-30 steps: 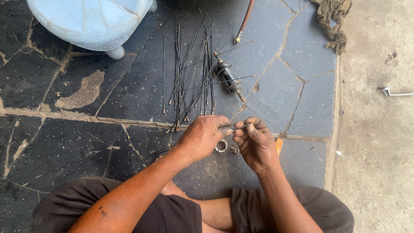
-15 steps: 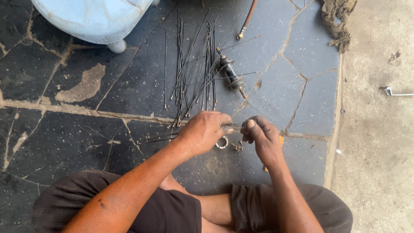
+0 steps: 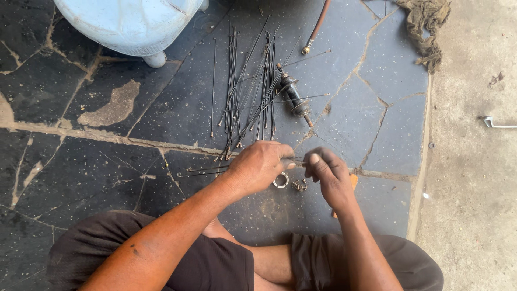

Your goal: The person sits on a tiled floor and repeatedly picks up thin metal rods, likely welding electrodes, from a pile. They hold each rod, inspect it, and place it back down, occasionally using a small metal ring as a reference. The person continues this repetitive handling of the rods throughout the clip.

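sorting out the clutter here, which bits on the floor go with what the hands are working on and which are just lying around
In hand or part of the work:
- thin spoke pinched between left hand and right hand
- pile of spokes
- wheel hub
- metal ring
- small fittings

Lying about:
- blue plastic stool
- hose end
- rag
- metal hook

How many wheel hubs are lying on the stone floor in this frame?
1. The wheel hub lies just right of the loose spokes, beyond the left hand and right hand. Others may be hidden under the hands.
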Available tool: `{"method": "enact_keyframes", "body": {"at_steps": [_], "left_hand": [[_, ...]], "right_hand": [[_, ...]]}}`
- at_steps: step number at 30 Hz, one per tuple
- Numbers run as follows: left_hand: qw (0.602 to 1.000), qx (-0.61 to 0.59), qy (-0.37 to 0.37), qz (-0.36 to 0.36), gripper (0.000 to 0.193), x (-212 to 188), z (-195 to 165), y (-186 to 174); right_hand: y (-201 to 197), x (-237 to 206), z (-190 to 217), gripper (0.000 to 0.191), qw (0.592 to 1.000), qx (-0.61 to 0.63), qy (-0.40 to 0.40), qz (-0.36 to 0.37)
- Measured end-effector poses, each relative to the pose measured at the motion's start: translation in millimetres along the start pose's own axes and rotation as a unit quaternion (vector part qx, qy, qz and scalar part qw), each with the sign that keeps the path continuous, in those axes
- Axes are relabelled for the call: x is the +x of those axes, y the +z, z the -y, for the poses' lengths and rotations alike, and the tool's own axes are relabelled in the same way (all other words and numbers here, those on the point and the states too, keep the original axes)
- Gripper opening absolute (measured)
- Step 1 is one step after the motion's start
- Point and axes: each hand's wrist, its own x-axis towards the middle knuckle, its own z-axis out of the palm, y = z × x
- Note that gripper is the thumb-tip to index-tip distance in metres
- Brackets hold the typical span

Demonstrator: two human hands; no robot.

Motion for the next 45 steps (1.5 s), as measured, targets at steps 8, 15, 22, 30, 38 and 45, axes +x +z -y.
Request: {"method": "enact_keyframes", "body": {"at_steps": [8,15,22,30,38,45], "left_hand": [[1.000,0.000,0.017,-0.006,0.024,0,4,4],[1.000,-0.003,-0.007,0.011,0.023,0,6,4],[1.000,0.012,0.022,-0.001,0.023,-2,13,7],[0.954,0.197,0.173,-0.142,0.010,2,21,-15],[0.879,0.020,0.198,-0.434,0.013,-10,36,-86],[0.856,-0.262,0.107,-0.433,0.019,-11,45,-96]], "right_hand": [[2,2,-3,0.033,1.000,0.001,0.004,-0.001],[2,7,-10,0.033,0.999,0.036,0.026,0.004],[5,6,-10,0.032,0.999,0.033,0.006,0.029],[1,9,-20,0.042,0.990,0.050,0.103,0.082],[32,6,-12,0.040,0.985,0.006,0.118,0.123],[16,15,-5,0.039,0.982,-0.170,0.086,0.011]]}}
